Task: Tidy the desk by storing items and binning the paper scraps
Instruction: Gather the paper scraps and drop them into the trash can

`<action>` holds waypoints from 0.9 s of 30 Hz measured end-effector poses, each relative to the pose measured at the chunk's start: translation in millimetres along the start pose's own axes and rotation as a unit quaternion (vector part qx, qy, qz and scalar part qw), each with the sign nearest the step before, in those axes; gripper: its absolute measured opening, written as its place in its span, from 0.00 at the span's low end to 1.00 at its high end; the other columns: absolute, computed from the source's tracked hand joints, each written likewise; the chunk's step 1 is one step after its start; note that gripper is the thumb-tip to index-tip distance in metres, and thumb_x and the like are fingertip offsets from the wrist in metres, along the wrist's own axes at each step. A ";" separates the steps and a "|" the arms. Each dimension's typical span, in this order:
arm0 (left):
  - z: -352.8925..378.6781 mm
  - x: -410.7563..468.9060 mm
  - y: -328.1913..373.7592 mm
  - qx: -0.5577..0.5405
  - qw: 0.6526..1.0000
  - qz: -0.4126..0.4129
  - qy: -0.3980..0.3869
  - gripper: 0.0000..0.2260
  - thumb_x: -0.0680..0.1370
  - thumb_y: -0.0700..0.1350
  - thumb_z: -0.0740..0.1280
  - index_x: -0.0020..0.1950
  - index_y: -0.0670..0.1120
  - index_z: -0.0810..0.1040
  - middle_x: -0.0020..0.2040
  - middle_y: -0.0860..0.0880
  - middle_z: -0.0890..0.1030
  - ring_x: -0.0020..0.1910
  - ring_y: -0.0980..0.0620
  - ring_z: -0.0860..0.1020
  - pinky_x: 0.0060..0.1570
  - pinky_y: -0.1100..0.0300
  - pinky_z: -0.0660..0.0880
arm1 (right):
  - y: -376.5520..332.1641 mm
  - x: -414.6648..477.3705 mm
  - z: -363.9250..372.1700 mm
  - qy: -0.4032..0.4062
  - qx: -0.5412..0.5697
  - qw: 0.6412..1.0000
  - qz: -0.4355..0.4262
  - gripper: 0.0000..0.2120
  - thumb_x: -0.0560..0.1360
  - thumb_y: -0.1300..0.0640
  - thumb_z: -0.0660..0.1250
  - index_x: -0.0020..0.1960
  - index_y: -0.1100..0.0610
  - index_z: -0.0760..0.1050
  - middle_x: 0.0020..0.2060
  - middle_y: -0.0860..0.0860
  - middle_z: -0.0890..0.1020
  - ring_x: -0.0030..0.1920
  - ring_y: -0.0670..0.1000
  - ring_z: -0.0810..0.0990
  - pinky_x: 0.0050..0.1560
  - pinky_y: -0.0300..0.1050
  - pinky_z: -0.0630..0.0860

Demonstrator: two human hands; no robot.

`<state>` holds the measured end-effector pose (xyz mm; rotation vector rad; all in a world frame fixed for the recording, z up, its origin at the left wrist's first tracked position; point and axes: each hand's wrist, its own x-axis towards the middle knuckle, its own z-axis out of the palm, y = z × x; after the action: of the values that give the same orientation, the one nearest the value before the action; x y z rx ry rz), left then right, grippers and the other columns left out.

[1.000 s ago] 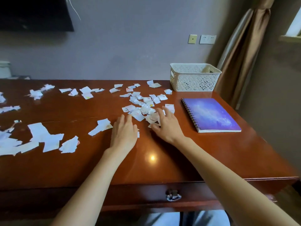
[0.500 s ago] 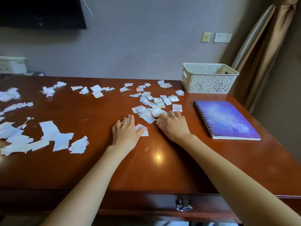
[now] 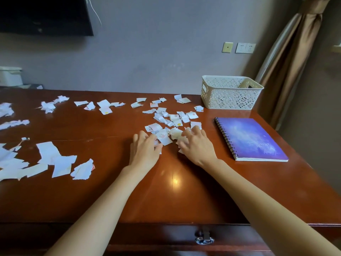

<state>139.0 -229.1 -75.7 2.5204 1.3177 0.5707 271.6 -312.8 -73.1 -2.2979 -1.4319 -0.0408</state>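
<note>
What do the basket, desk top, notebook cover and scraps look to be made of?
The basket: cream plastic, probably, moulded with lace-like cutouts, matte.
The desk: reddish-brown wood or veneer under glossy varnish; it mirrors a light.
The notebook: purple printed card cover, slight sheen, dark wire spiral binding.
The paper scraps: thin white paper, torn edges.

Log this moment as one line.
phase: scrap gathering; left hand: curled over scraps; right hand: curled over scraps; notebook: untouched on desk
</note>
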 end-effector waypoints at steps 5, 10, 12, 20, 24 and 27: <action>-4.0 -5.9 5.1 0.123 0.988 -0.023 -0.095 0.35 0.74 0.67 0.56 0.75 0.47 0.57 0.72 0.42 0.63 0.70 0.43 0.62 0.67 0.51 0.64 | 0.5 -7.8 0.5 -0.075 -0.140 0.987 0.001 0.30 0.74 0.33 0.54 0.67 0.52 0.65 0.65 0.55 0.67 0.66 0.58 0.64 0.61 0.51 0.67; 0.5 -0.2 6.0 0.143 0.988 -0.006 -0.057 0.24 0.80 0.56 0.56 0.72 0.45 0.61 0.68 0.42 0.67 0.65 0.45 0.67 0.62 0.55 0.69 | -3.4 -5.5 2.1 -0.057 -0.163 0.985 -0.023 0.20 0.81 0.48 0.52 0.67 0.59 0.63 0.64 0.57 0.67 0.63 0.58 0.66 0.54 0.47 0.73; 3.8 -0.2 4.0 0.149 0.988 0.002 -0.038 0.21 0.81 0.52 0.55 0.71 0.44 0.64 0.65 0.41 0.68 0.63 0.45 0.68 0.59 0.57 0.71 | -3.1 -6.0 2.0 -0.047 -0.184 0.981 -0.031 0.17 0.82 0.53 0.51 0.65 0.61 0.64 0.61 0.58 0.68 0.60 0.58 0.68 0.46 0.44 0.71; 6.6 -1.4 -0.8 0.149 0.988 0.043 -0.001 0.18 0.80 0.38 0.59 0.70 0.42 0.64 0.65 0.42 0.69 0.63 0.46 0.68 0.58 0.59 0.72 | 0.5 -7.6 -4.8 -0.033 -0.181 0.983 -0.011 0.12 0.80 0.62 0.53 0.62 0.62 0.66 0.60 0.58 0.70 0.49 0.60 0.79 0.37 0.45 0.63; 5.4 3.1 -0.1 0.145 0.988 0.049 -0.005 0.20 0.79 0.38 0.62 0.71 0.43 0.65 0.65 0.42 0.70 0.62 0.47 0.73 0.55 0.60 0.75 | 1.3 -9.5 -9.1 -0.032 -0.160 0.987 -0.006 0.12 0.78 0.66 0.57 0.62 0.62 0.66 0.60 0.59 0.69 0.46 0.61 0.77 0.39 0.45 0.65; 1.8 6.2 5.2 0.144 0.989 0.039 -0.014 0.19 0.78 0.38 0.63 0.69 0.43 0.66 0.64 0.42 0.72 0.58 0.45 0.78 0.51 0.58 0.78 | 4.7 -6.0 -11.3 -0.011 -0.122 0.992 0.018 0.11 0.76 0.70 0.56 0.57 0.64 0.68 0.55 0.60 0.72 0.51 0.64 0.77 0.41 0.47 0.65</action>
<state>146.8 -227.0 -73.9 2.8104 1.3845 0.3803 275.1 -323.9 -65.9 -2.5269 -1.4652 -0.1917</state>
